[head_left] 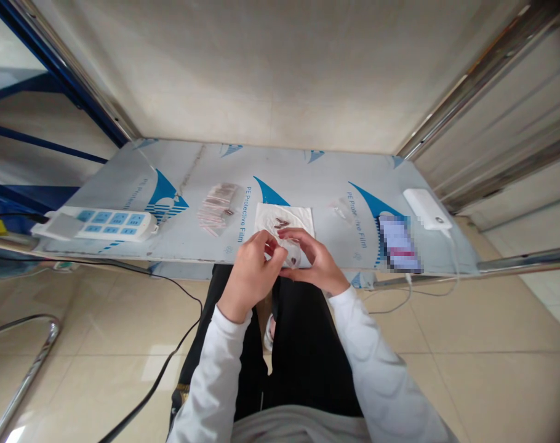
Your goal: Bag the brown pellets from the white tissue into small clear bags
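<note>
My left hand and my right hand meet above the table's front edge. Between them is a small clear plastic bag with a dark brown piece inside. Left fingers are pinched at the bag's near side, while the right thumb and fingers curve around its other side; the exact contact points are partly hidden. Just beyond the fingers, several small brown pieces lie on a white sheet, cloth or paper I cannot tell.
Left of the sheet lies a fanned pile of small clear bags. Another clear bag lies to the right. A phone and white power bank trail cables on the film-covered table. A power strip sits far left.
</note>
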Demonstrator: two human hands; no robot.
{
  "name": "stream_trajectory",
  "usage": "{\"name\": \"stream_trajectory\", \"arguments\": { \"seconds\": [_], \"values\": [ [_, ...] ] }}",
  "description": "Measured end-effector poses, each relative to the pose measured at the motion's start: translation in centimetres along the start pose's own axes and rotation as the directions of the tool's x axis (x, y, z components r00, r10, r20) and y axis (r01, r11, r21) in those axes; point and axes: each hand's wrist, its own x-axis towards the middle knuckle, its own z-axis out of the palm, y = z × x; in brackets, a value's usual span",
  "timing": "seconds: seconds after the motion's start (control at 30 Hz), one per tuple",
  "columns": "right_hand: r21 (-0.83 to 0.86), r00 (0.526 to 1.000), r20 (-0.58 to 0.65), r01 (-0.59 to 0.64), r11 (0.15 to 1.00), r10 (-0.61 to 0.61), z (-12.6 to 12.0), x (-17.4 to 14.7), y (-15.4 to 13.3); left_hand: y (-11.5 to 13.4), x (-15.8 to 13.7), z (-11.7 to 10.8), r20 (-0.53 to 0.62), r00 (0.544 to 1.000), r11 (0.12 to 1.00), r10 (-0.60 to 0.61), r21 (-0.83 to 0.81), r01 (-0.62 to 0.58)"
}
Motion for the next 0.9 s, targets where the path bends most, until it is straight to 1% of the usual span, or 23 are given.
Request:
{"name": "stream_trajectory", "arguments": {
  "seconds": [0.1, 0.2, 0.27, 0.3, 0.33, 0.37, 0.4, 0.43, 0.47, 0.5, 0.53, 0.57, 0.6, 0.63, 0.67, 0.7, 0.77, 0.83, 0.9],
  "values": [
    [0.107, 0.995, -0.047, -0.082, 0.991, 0.087, 0.6, -0.6, 0.5, 0.2, 0.1, 0.1, -0.026, 0.999, 0.999, -0.024, 0.034, 0.025],
    [0.111, 0.983, -0.134, -0.114, 0.987, 0.128, 0.5, -0.7, 0.8, 0.0, 0.3, -0.1, -0.046, 0.997, 0.998, -0.056, 0.028, 0.057],
    [0.032, 0.979, -0.161, -0.126, 0.992, 0.129, -0.3, 0.0, 1.1, -0.8, 0.5, -0.6, -0.063, 0.994, 0.996, -0.084, -0.023, 0.082],
    [-0.046, 0.979, -0.161, -0.131, 0.99, 0.122, -1.0, 0.6, 1.3, -1.5, 0.7, -0.9, -0.083, 0.991, 0.993, -0.108, -0.05, 0.104],
    [-0.152, 0.982, -0.153, -0.138, 0.979, 0.114, -1.7, 1.4, 1.5, -2.4, 0.8, -1.3, -0.113, 0.984, 0.989, -0.14, -0.067, 0.133],
    [-0.282, 0.985, -0.136, -0.142, 0.949, 0.107, -2.5, 2.4, 1.8, -3.5, 0.9, -1.7, -0.152, 0.972, 0.983, -0.181, -0.061, 0.174],
    [-0.428, 0.989, -0.106, -0.139, 0.893, 0.103, -3.2, 3.6, 2.1, -4.6, 1.1, -2.1, -0.195, 0.955, 0.974, -0.225, -0.032, 0.223],
    [-0.579, 0.992, -0.065, -0.124, 0.806, 0.106, -3.8, 4.8, 2.3, -5.8, 1.1, -2.5, -0.229, 0.937, 0.961, -0.265, 0.014, 0.276],
    [-0.718, 0.993, -0.009, -0.09, 0.69, 0.12, -4.2, 6.0, 2.4, -6.9, 1.2, -2.8, -0.251, 0.92, 0.943, -0.299, 0.071, 0.326],
    [-0.833, 0.988, 0.054, -0.036, 0.553, 0.145, -4.5, 7.1, 2.5, -7.9, 1.2, -3.0, -0.268, 0.903, 0.919, -0.335, 0.118, 0.376],
    [-0.912, 0.977, 0.118, 0.036, 0.409, 0.179, -4.4, 8.2, 2.5, -8.7, 1.1, -3.2, -0.278, 0.889, 0.896, -0.363, 0.156, 0.415],
    [-0.954, 0.959, 0.181, 0.117, 0.275, 0.219, -4.3, 9.1, 2.5, -9.3, 1.1, -3.3, -0.285, 0.878, 0.876, -0.383, 0.19, 0.444],
    [-0.966, 0.938, 0.237, 0.199, 0.166, 0.255, -3.9, 9.8, 2.5, -9.8, 1.0, -3.3, -0.288, 0.872, 0.86, -0.396, 0.217, 0.462],
    [-0.958, 0.916, 0.287, 0.275, 0.082, 0.28, -3.5, 10.3, 2.5, -10.1, 0.9, -3.3, -0.287, 0.871, 0.851, -0.399, 0.24, 0.468],
    [-0.939, 0.896, 0.334, 0.343, 0.023, 0.292, -3.0, 10.7, 2.5, -10.2, 0.8, -3.3, -0.286, 0.872, 0.844, -0.397, 0.26, 0.469],
    [-0.917, 0.879, 0.377, 0.399, -0.018, 0.292, -2.6, 10.9, 2.6, -10.3, 0.8, -3.2, -0.283, 0.875, 0.84, -0.394, 0.276, 0.468],
    [-0.878, 0.853, 0.441, 0.475, -0.064, 0.278, -2.0, 11.2, 2.7, -10.5, 0.7, -3.0, -0.277, 0.878, 0.834, -0.39, 0.299, 0.464],
    [-0.857, 0.837, 0.479, 0.512, -0.067, 0.264, -1.7, 11.3, 2.9, -10.6, 0.7, -2.8, -0.274, 0.882, 0.829, -0.384, 0.318, 0.459],
    [-0.855, 0.835, 0.5, 0.518, -0.019, 0.229, -1.6, 11.4, 3.1, -10.8, 0.7, -2.6, -0.268, 0.888, 0.828, -0.375, 0.333, 0.45]
  ]
}}
